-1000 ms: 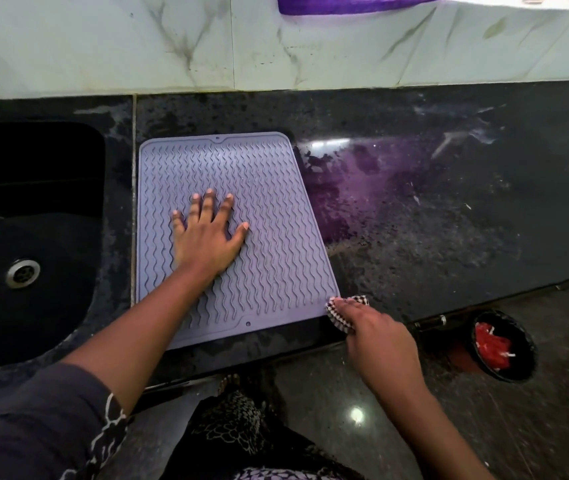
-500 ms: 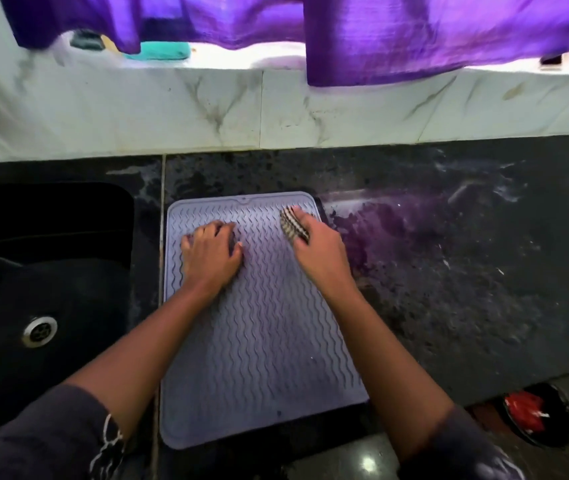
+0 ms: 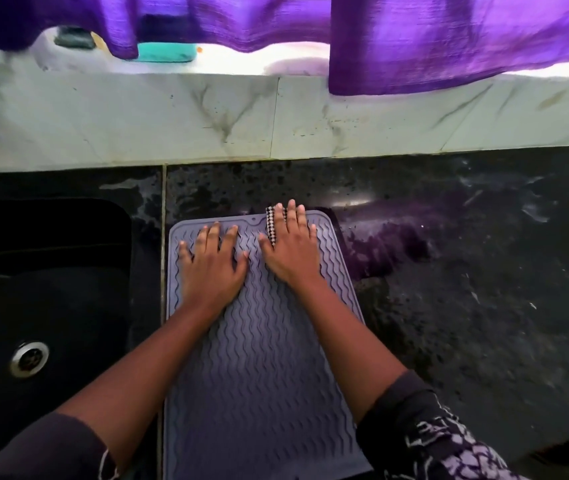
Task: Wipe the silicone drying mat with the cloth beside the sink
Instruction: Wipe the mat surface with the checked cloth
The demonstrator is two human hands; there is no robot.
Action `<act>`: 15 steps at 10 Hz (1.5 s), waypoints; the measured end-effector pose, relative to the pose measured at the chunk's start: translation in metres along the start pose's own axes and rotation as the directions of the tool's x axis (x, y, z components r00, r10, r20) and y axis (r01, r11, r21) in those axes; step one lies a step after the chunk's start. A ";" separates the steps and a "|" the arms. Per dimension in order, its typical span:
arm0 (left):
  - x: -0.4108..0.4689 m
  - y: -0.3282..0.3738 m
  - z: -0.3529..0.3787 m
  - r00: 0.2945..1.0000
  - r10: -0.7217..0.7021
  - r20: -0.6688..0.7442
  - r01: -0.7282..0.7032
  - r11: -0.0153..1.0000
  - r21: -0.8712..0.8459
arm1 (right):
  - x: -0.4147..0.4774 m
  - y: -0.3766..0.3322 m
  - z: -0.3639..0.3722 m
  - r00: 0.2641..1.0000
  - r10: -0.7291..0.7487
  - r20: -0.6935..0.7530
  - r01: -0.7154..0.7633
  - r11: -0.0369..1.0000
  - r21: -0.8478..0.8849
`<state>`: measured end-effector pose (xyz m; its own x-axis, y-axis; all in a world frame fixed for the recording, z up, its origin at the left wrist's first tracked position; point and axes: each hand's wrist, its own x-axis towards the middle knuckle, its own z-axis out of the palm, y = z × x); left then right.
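Silicone drying mat [image 3: 259,358] lying flat on the dark counter [image 3: 466,306], just beside the sink [image 3: 44,306], pinned and wiped at its far edge.

The left hand [image 3: 212,268] is spread open, palm down on the mat; the right hand [image 3: 290,251] is flattened over the checked cloth [image 3: 270,225], which is pressed against the ribbed surface. The mat is judged light, floppy and prone to sliding on a wet top; it is best steadied by flat pressure, the soft cloth being held under the fingers.
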<state>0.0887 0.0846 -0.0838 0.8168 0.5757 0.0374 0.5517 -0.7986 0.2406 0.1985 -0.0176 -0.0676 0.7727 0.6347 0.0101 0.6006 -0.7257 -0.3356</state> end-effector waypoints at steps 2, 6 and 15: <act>0.000 0.000 0.002 1.000 0.000 0.007 0.000 1.000 0.021 | 0.011 0.006 0.002 0.995 0.022 0.097 -0.023 1.000 0.003; -0.001 0.001 -0.001 1.000 -0.002 0.011 0.002 1.000 -0.011 | -0.051 0.000 -0.004 0.994 0.040 0.097 -0.037 0.999 -0.037; -0.001 0.001 0.000 1.000 -0.009 0.007 0.009 1.000 -0.019 | -0.118 -0.005 -0.013 0.985 0.088 0.146 -0.076 0.994 -0.082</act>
<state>0.0888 0.0832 -0.0835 0.8130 0.5816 0.0280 0.5561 -0.7898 0.2589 0.1066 -0.0922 -0.0546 0.7840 0.6006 -0.1570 0.5547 -0.7913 -0.2573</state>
